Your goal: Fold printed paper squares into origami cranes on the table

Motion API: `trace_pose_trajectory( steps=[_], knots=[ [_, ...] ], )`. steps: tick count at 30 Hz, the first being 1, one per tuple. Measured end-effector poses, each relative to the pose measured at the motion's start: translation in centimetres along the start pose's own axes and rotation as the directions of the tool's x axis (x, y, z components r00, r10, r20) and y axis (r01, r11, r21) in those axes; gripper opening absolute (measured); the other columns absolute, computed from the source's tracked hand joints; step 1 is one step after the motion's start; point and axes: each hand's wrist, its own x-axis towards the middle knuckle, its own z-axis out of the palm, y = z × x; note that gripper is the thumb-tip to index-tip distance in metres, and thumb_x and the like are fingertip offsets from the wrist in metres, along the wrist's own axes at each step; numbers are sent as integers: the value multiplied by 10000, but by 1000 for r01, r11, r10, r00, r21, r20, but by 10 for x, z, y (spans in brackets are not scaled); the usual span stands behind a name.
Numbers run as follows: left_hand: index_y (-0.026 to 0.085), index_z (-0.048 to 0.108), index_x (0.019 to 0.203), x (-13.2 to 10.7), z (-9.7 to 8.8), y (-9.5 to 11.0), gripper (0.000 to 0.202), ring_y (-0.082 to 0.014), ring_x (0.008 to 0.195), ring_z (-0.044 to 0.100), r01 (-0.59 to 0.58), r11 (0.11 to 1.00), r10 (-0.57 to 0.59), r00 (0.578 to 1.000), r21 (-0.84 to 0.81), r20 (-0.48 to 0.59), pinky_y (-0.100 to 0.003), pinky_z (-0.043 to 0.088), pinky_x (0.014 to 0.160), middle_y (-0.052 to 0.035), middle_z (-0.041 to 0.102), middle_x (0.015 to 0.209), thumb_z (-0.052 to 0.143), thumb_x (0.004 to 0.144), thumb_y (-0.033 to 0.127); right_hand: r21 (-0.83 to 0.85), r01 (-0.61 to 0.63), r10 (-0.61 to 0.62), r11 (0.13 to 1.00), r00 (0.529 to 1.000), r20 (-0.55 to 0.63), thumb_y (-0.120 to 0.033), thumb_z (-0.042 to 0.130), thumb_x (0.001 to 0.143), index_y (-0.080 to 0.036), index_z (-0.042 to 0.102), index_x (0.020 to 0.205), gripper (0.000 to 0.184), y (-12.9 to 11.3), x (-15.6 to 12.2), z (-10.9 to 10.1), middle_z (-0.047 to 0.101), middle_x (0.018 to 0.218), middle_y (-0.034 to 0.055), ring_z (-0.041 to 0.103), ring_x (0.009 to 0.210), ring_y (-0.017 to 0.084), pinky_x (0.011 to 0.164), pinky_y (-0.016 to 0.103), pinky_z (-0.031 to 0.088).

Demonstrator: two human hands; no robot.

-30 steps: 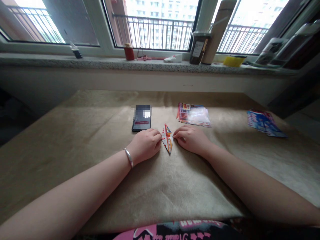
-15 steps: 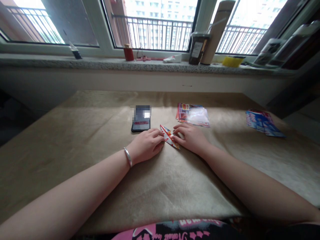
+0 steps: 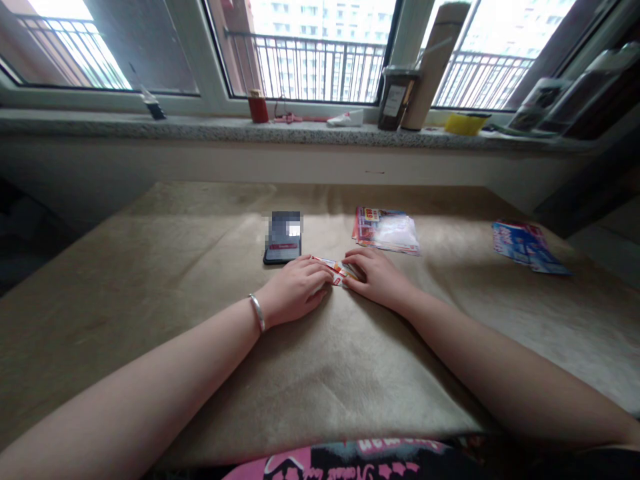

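Two hands meet on one small folded paper (image 3: 334,269) just above the middle of the frame. The left hand (image 3: 295,290) has its fingers bent and closed down on the left end of the paper. The right hand (image 3: 377,277) is closed on the right end, with the fingertips pinching and pressing there. The paper lies low and nearly flat on the brown table cover (image 3: 150,280), between the two hands and touching both. It is white with red and orange print. A silver bracelet (image 3: 257,312) sits on the left wrist.

The work in hand looks like paper folding, and this step seems to be pressing a fold flat. A good next move would call for keeping the edges lined up and rubbing firmly along the crease, so the small paper does not slip.

Just above the left hand lies a dark phone (image 3: 283,239). Its screen is blurred out. Up and right of the right hand is a stack of printed sheets (image 3: 386,230) in red, yellow and white. There are big red signs on it, but they are too small to read. Far to the right lies a blue sheet (image 3: 527,247), well apart from the hands.

Along the top runs a stone window sill (image 3: 150,125). On it stand a red cup (image 3: 258,105), a dark jar (image 3: 395,97) with a white label that cannot be read, and a yellow thing (image 3: 464,123).

At the bottom edge is pink and black cloth (image 3: 350,463) with letters that are cut off.
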Motion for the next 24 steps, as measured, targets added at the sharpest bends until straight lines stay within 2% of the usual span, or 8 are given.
trace_pose_trajectory(
  steps=[3, 6, 10, 15, 17, 21, 24],
  knots=[
    [149, 565, 1048, -1, 3, 0, 228, -197, 1049, 563, 77, 997, -77, 995, -3, -61, -374, 462, 946, -104, 612, 1115, 489, 834, 133, 31, 27, -27, 999, 1000, 1, -339, 628, 781, -196, 642, 1032, 289, 3, 0, 2, 609, 1130, 99, 535, 1070, 243, 957, 419, 422],
    [126, 545, 1137, -3, 6, -3, 293, -223, 1134, 520, 104, 993, -98, 990, 55, -100, -394, 439, 987, -121, 587, 1193, 490, 850, 146, 40, 63, -63, 997, 998, 12, -335, 616, 793, -192, 635, 1052, 297, 4, 0, 3, 597, 1149, 103, 520, 1094, 240, 977, 420, 410],
    [157, 612, 1048, -2, 6, -5, 218, -204, 1034, 570, 92, 991, -88, 995, 99, -46, -374, 476, 921, -87, 639, 1113, 456, 895, 175, 42, 82, -83, 996, 996, 30, -335, 606, 798, -196, 627, 1075, 310, 3, -1, 2, 584, 1164, 105, 514, 1111, 241, 990, 425, 403],
    [168, 629, 949, -1, 4, -5, 165, -185, 925, 568, 75, 994, -73, 997, 79, -32, -328, 489, 842, -62, 650, 1018, 475, 893, 179, 45, 87, -89, 995, 995, 47, -314, 596, 799, -189, 620, 1104, 330, 1, -1, 0, 578, 1186, 109, 511, 1121, 244, 997, 423, 402],
    [165, 629, 950, -2, 5, -6, 177, -177, 908, 568, 83, 995, -81, 996, 58, -38, -319, 493, 829, -75, 628, 1039, 460, 897, 171, 42, 94, -96, 995, 994, 57, -305, 584, 805, -187, 619, 1113, 331, 1, -1, 0, 575, 1197, 108, 506, 1128, 245, 999, 425, 399],
    [140, 573, 1120, -3, 9, -7, 270, -179, 993, 561, 121, 992, -118, 987, 21, -105, -320, 494, 870, -120, 556, 1155, 453, 879, 125, 53, 107, -110, 993, 992, 69, -269, 565, 809, -184, 616, 1103, 311, 0, -1, 0, 575, 1201, 102, 505, 1129, 238, 997, 417, 403],
    [120, 524, 1193, -3, 8, -5, 338, -216, 1046, 534, 141, 986, -133, 987, 84, -95, -372, 471, 927, -122, 560, 1161, 497, 857, 142, 66, 120, -125, 991, 990, 71, -248, 558, 806, -180, 614, 1067, 275, 0, -1, 0, 585, 1183, 98, 510, 1118, 230, 987, 409, 412]
  ],
)
